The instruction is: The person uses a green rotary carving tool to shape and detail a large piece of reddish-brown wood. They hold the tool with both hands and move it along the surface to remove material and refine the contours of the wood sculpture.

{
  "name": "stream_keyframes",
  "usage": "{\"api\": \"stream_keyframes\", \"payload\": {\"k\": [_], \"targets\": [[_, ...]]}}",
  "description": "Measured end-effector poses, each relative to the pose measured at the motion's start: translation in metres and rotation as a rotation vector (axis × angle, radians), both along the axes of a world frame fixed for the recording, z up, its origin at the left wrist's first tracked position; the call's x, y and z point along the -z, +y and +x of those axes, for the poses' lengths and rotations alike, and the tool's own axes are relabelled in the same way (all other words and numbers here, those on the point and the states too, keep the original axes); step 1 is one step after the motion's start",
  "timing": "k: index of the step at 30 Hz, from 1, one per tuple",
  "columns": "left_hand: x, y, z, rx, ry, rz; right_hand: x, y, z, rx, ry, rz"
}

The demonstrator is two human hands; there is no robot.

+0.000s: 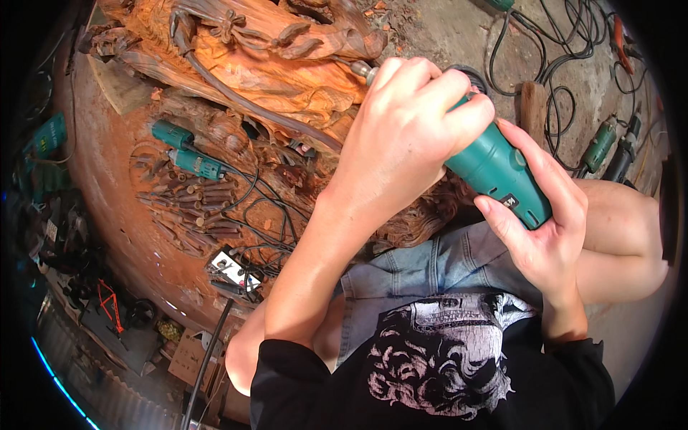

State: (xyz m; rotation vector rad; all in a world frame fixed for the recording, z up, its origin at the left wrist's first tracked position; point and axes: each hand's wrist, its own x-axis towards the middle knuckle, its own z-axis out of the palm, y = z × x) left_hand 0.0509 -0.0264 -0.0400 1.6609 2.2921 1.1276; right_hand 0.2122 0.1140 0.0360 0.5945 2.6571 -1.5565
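My left hand [412, 115] wraps round the front of a green electric die grinder [494, 161], its fingers curled over the neck. The rear of the body sits in my right hand [548, 229], thumb on one side and fingers on the other. A metal collet [364, 70] sticks out past my left fingers and points at a carved wooden sculpture [287, 89]. Whether its bit touches the wood I cannot tell. The carving is orange-brown, with folds, flowers and a long curved stem in relief.
Left of the carving, a green power tool [195, 163] lies by a pile of wood-handled chisels [197, 208]. A white power strip [235, 271] with tangled cords sits nearer me. On the right are black cables [548, 68], a wood block [532, 107] and another green grinder [598, 147].
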Motion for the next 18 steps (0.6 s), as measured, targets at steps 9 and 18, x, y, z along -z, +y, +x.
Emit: {"api": "stream_keyframes", "payload": {"k": [9,18], "targets": [[-0.004,0.003,0.000,-0.046,0.015,0.019,0.002,0.000,-0.006,0.002,0.083,0.028],[-0.004,0.003,0.001,-0.031,-0.013,-0.012,-0.005,0.001,-0.006,0.011,-0.027,-0.032]]}}
